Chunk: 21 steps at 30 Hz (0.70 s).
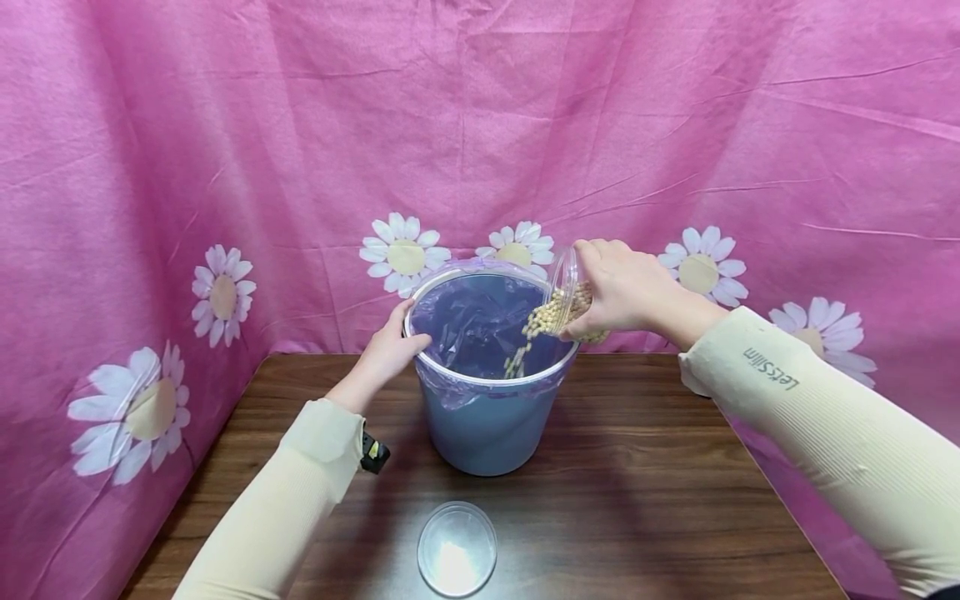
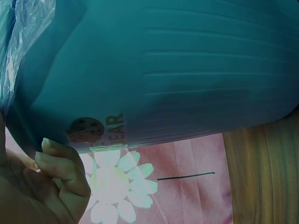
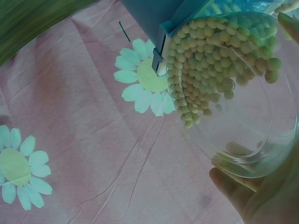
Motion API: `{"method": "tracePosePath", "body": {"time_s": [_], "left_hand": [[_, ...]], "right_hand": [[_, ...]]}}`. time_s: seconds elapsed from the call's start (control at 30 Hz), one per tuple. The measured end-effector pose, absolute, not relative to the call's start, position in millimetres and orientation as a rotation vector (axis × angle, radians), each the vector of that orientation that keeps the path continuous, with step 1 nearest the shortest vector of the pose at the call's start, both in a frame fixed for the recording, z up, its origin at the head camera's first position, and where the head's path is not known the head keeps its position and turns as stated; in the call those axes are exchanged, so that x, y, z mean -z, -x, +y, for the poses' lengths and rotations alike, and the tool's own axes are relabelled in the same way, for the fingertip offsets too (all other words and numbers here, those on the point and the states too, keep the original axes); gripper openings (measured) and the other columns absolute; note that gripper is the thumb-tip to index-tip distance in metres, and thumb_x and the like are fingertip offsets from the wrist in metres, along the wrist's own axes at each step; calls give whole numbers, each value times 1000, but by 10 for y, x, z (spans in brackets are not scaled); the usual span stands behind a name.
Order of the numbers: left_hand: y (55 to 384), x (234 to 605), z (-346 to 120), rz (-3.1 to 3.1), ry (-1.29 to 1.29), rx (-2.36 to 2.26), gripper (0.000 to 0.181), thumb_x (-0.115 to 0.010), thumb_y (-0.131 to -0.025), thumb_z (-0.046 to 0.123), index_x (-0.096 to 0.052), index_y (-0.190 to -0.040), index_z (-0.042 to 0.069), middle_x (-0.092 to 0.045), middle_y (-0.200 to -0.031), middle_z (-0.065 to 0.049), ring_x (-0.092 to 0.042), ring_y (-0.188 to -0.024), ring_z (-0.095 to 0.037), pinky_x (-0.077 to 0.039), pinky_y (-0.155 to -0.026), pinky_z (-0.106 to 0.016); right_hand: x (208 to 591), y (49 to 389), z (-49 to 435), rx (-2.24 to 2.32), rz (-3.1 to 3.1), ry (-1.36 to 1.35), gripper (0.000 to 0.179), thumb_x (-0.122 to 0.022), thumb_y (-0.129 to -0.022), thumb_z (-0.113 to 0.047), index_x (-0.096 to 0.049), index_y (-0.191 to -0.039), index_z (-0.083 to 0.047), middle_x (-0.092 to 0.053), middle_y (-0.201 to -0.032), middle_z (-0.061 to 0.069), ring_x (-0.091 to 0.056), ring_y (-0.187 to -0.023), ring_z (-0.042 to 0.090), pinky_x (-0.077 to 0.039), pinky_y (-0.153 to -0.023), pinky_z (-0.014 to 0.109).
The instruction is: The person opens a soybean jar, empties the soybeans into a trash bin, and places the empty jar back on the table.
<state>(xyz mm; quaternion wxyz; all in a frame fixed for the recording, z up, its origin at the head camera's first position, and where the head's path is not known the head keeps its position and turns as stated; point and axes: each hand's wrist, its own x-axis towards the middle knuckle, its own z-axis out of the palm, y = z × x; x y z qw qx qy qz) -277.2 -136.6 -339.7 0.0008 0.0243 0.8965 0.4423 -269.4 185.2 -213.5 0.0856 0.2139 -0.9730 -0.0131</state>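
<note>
A blue trash bin (image 1: 483, 429) lined with a thin purple bag (image 1: 465, 321) stands on the table. My left hand (image 1: 390, 346) grips its white rim at the left, thumb over the inside and fingers outside. In the left wrist view curled fingers (image 2: 65, 172) lie against the bin's wall. Over the right side of the rim my right hand (image 1: 622, 287) holds a clear plastic jar (image 1: 564, 271), tipped toward the bin. Soybeans (image 3: 210, 60) fill the jar's lower side, and a stream of them falls from its mouth into the lined bin.
A round clear lid (image 1: 457, 550) lies flat on the dark wooden table (image 1: 630, 492), in front of the bin. Behind and at both sides hangs a pink cloth (image 1: 480, 125) with white daisies. A black device (image 1: 373, 452) sits at the left wrist.
</note>
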Motion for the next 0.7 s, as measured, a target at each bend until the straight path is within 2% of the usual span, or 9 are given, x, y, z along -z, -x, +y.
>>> {"method": "tracePosePath", "body": {"time_s": [0.33,0.7], "left_hand": [[2764,3391,-1360,2814,-78,-1390,79,-59,-89,31,-22,-158,17,-39,-155,-21,-42,-139,-40,-33,-115,-53],[2767,3385,-1352,2806,-71,-1395,80,-59,-88,29,-22,-158,17,-38,-155,-21,-41,-139,-40,-33,-115,-53]], "right_hand": [[2147,2694,1866,75,-2827,-671,113,-86,-54,-58,-39,-139,1,-52,-135,23,-49,-124,42,-47,-95,61],[2139,2702,1874,120,-2737,-766,117,-87,-55,-52,-36,-144,4,-47,-142,22,-44,-131,41,-43,-105,57]]}}
